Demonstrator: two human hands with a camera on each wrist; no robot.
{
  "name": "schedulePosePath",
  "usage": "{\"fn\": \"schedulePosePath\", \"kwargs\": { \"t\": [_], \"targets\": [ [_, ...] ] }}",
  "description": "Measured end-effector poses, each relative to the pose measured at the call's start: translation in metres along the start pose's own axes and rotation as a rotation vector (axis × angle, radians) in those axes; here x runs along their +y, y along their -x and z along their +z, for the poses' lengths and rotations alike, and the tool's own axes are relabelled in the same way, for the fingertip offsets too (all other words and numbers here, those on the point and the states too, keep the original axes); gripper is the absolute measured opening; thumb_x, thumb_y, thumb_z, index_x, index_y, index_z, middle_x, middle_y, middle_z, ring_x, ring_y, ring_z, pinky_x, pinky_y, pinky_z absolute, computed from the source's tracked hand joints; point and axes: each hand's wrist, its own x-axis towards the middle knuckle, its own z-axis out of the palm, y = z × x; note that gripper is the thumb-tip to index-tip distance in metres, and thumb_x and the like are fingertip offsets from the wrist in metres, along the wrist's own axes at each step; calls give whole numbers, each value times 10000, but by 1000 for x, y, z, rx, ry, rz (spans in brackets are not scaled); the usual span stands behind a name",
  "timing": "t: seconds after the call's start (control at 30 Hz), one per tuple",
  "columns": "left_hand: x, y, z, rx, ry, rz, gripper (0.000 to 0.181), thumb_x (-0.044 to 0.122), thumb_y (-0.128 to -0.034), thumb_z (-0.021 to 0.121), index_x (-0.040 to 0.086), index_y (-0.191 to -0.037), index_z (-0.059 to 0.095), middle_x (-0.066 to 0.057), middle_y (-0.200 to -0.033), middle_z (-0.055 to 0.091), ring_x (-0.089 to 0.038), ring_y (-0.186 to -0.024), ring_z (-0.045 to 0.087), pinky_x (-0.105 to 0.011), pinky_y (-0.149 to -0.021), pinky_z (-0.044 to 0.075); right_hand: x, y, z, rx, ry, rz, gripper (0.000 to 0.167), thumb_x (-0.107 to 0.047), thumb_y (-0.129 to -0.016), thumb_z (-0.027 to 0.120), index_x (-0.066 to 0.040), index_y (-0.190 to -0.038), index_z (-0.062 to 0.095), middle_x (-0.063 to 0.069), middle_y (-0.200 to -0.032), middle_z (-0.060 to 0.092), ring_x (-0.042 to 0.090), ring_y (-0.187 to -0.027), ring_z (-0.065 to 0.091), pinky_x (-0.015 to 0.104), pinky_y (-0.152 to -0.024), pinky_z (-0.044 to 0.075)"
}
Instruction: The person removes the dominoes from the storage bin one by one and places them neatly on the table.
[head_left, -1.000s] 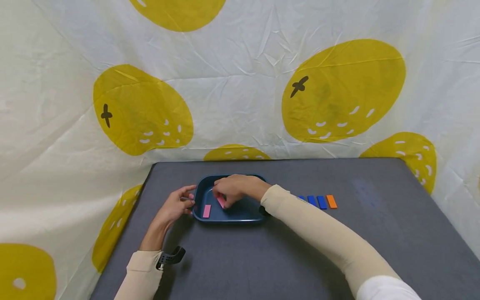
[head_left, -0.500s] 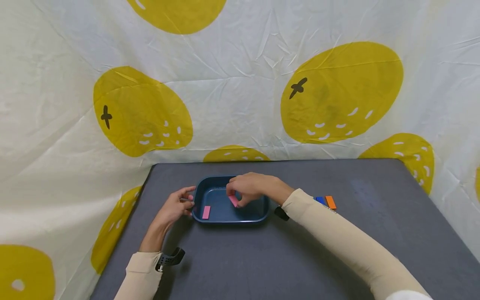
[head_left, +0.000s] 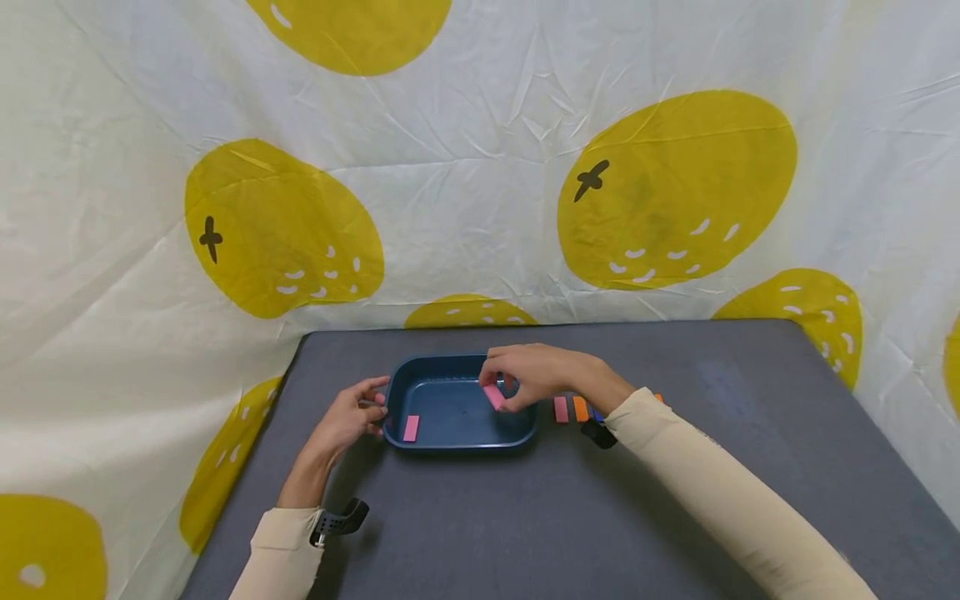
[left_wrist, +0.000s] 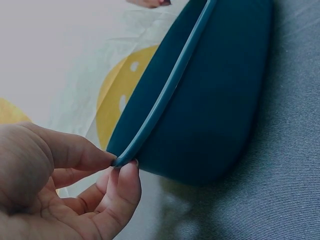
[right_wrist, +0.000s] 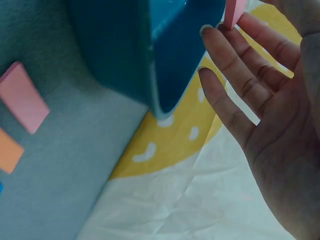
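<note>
A pink rectangular block (head_left: 493,396) is pinched between the thumb and fingers of my right hand (head_left: 536,372), above the right part of a dark blue tray (head_left: 450,410). In the right wrist view, only the lower end of that block (right_wrist: 233,14) shows, beside the tray's rim. My left hand (head_left: 345,421) is at the tray's left end; the left wrist view shows its thumb and a finger pinching the rim (left_wrist: 165,100). A second pink block (head_left: 412,428) lies flat inside the tray, at the front left.
Right of the tray, a pink block (head_left: 561,410) and an orange block (head_left: 581,409) lie in a row on the grey table (head_left: 480,525). More blocks there are partly hidden behind the right forearm. A lemon-print curtain (head_left: 465,225) hangs behind the table.
My right hand has moved right across the tray with the pink block, lifting it from the left half. Blocks right of the tray have come into sight. The left hand stays put.
</note>
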Motion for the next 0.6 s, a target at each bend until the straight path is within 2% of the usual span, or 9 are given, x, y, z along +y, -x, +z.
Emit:
{"fn": "schedulePosePath", "kwargs": {
  "t": [0.37, 0.6],
  "targets": [
    [-4, -1, -1, -5, 13, -9, 560, -71, -963, 544, 29, -1506, 449, -189, -1119, 483, -275, -912, 539, -352, -685, 585, 21, 33, 1, 48, -70, 41, 378, -352, -908, 753, -274, -1262, 647, -129, -1183, 556, 107, -971, 620, 301, -865, 520],
    [-3, -2, 0, 4, 11, -16, 562, -69, -962, 550, 44, -1505, 458, -194, -1133, 490, -279, -920, 532, -346, -691, 586, 35, 54, 2, 87, -114, 42, 374, -300, -899, 759, -235, -1254, 659, -105, -1203, 569, 117, -979, 617, 417, -920, 536]
  ]
}}
